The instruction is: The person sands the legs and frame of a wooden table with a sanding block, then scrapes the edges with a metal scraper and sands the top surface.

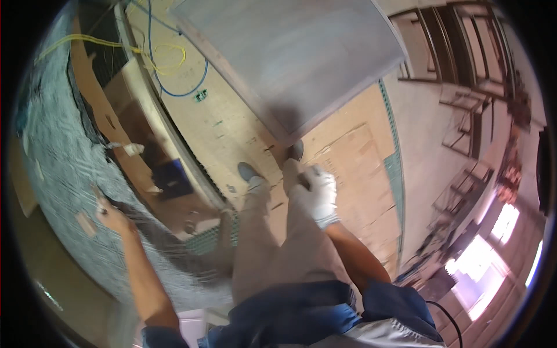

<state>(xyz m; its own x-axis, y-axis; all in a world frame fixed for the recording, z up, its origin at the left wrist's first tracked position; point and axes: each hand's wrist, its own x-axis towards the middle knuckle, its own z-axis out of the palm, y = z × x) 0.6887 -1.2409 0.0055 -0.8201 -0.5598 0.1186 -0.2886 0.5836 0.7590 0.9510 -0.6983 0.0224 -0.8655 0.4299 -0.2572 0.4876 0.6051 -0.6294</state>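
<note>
My left hand (114, 219), bare, reaches over a grey-green cloth-like covering (75, 151) on the surface at my left. Its fingers are closed, and a thin thing seems to stick out past them, too small to name. Close beside that hand lies a small tan block (86, 224). My right hand (321, 194), in a white knitted glove, is closed in front of my right thigh, below the near corner of a large flat grey panel (284, 52). Whatever that hand holds, if anything, is hidden.
Cardboard sheets (354, 168) cover the floor around my feet. A blue hose (174, 94) and a yellow cord (168, 68) lie at the far left. Dark metal frames (464, 46) stand far right. A shelf under the left surface holds a dark blue box (172, 178).
</note>
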